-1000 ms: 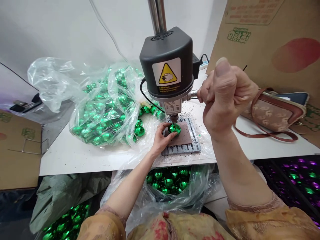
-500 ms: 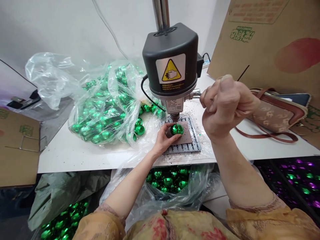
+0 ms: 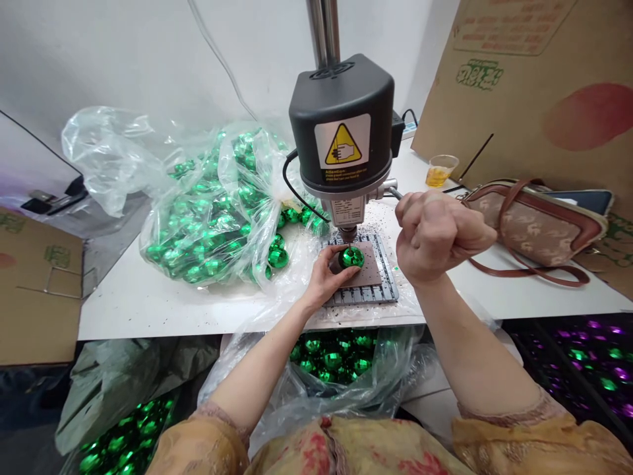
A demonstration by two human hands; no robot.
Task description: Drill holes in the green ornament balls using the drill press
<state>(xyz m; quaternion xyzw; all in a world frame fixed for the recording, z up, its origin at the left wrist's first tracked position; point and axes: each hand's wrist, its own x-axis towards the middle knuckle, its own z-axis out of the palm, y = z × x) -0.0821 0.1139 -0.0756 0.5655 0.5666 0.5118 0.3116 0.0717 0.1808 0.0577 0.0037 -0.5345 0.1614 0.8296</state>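
Observation:
A black bench drill press with a yellow hand-warning label stands in the middle of the white table. Directly under its chuck is a shiny green mirror ball. My left hand pinches this ball between thumb and fingers, over a brownish pad on the slotted metal base. My right hand is closed in a fist around the end of the drill press lever, most of which the fingers hide. Whether the bit has entered the ball I cannot tell.
A clear plastic bag of green mirror balls lies left of the drill, with loose balls beside it. Below the table edge sits another bagful. A plastic cup, a handbag and a cardboard box stand right. Dark chips dot the table.
My right hand has come down and slightly left with the lever, uncovering the cup behind it. My left hand keeps the green mirror ball under the chuck. The view has shifted slightly.

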